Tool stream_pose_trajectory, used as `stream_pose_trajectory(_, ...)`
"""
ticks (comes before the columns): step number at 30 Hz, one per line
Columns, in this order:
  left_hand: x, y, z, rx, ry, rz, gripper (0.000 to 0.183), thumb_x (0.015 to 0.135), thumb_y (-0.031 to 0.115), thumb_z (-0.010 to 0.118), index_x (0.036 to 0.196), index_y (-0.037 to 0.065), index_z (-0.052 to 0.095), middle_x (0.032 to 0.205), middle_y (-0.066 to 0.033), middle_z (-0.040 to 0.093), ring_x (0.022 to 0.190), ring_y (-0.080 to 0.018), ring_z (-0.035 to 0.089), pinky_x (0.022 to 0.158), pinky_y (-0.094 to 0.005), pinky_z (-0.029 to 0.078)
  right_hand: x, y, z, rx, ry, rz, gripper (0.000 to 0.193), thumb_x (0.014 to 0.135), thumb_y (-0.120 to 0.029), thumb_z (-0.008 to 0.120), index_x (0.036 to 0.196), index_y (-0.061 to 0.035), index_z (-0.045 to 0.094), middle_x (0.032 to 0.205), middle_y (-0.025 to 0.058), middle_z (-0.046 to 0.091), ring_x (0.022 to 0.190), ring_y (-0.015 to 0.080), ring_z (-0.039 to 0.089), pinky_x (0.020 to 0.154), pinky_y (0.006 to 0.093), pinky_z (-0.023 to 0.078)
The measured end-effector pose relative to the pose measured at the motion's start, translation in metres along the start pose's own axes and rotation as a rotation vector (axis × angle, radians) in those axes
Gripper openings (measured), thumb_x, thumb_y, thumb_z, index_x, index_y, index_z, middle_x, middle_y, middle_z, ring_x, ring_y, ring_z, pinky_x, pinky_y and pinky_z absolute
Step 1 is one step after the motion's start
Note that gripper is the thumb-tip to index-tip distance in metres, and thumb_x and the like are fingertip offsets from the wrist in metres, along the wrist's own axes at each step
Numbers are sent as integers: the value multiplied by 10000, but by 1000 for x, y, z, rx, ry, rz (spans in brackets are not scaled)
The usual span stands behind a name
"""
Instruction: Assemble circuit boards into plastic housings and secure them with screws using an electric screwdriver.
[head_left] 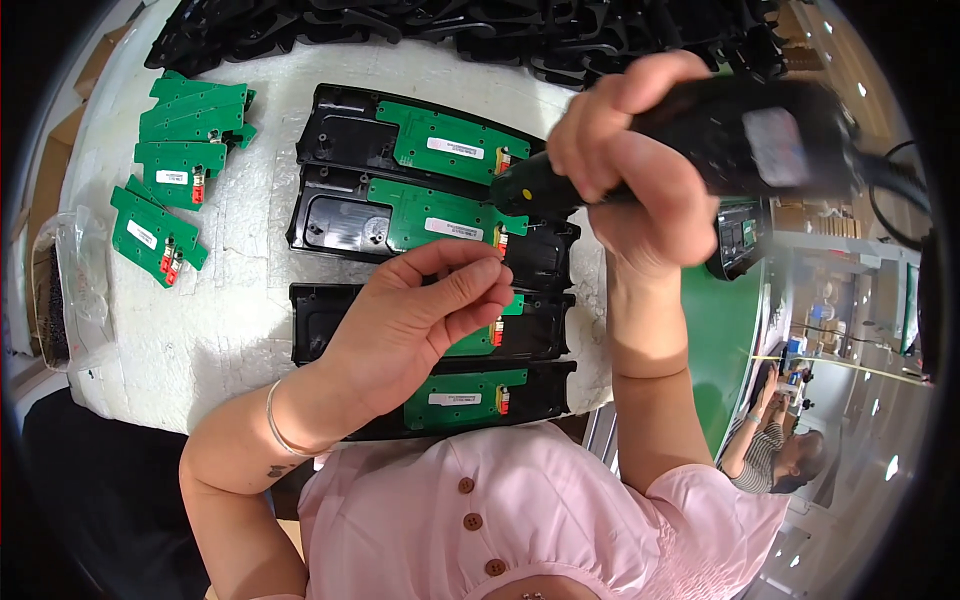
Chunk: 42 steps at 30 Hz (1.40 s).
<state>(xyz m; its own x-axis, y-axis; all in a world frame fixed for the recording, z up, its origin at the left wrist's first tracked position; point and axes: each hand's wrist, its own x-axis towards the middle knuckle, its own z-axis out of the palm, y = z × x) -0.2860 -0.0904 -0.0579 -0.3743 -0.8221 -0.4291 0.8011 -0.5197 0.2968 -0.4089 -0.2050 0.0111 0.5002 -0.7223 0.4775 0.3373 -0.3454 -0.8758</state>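
Note:
My right hand (645, 160) is wrapped round a black electric screwdriver (740, 135). It lies slantwise over the right ends of the upper black plastic housings, its front end near the second green circuit board (405, 205); I cannot tell whether it touches. My left hand (440, 300) is closed in a pinch just below that board and over the third housing (320, 315); what its fingertips hold, if anything, is hidden. The top housing (340, 125) carries a green board (480, 135) with a white label. In the nearest housing (545, 390) sits another such board (465, 400).
Loose green circuit boards (180, 160) overlap at the left of the white foam surface (255, 270). A clear plastic bag (85, 290) lies at its left edge. Black plastic parts (440, 30) are heaped at the back. A cable (895, 185) trails right; a co-worker (770, 450) sits beyond.

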Motion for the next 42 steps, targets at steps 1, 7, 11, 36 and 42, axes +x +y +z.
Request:
stream_pose_trajectory(1, 1, 1, -2, -29, 7, 2, 167, 870, 103, 555, 1018, 28, 575, 918, -55, 615, 793, -108, 607, 706, -197, 520, -3, -6, 1, 43, 17, -29, 270, 667, -14, 399, 932, -27, 444, 536, 22, 360, 442, 124, 363, 470, 273, 339)
stream_pose_trajectory(7, 2, 4, -6, -138, -75, 46, 157, 873, 154, 563, 970, 34, 591, 883, -45, 613, 782, -104, 606, 689, -187, 517, -16, -69, 2, 273, -137, -182, 254, 654, -78, 566, 862, -93, 420, 565, -74, 529, 509, 26, 532, 590, 177, 447)
stream_pose_trajectory(11, 0, 4, -6, -166, -126, 49, 151, 876, 160, 559, 952, 34, 592, 874, -42, 614, 760, -101, 608, 674, -189, 522, -21, -86, 3, 82, -132, -125, 281, 650, -83, 567, 880, -77, 407, 545, -61, 558, 498, 30, 564, 551, 155, 477)
stream_pose_trajectory(36, -8, 7, 7, 87, -227, -75, 193, 956, 199, 390, 903, 39, 485, 884, -110, 608, 777, -179, 602, 674, -229, 474, 13, 15, 18, 59, -18, 18, 233, 698, -83, 426, 923, -20, 438, 561, 40, 384, 458, 135, 361, 503, 295, 363)
stream_pose_trajectory(42, -4, 3, 7, 182, -95, 40, 135, 890, 141, 539, 958, 27, 563, 875, -55, 616, 766, -100, 591, 665, -210, 485, 20, 15, 28, 2, 4, 90, 195, 688, -69, 446, 877, -22, 435, 544, 48, 387, 451, 140, 369, 482, 300, 361)
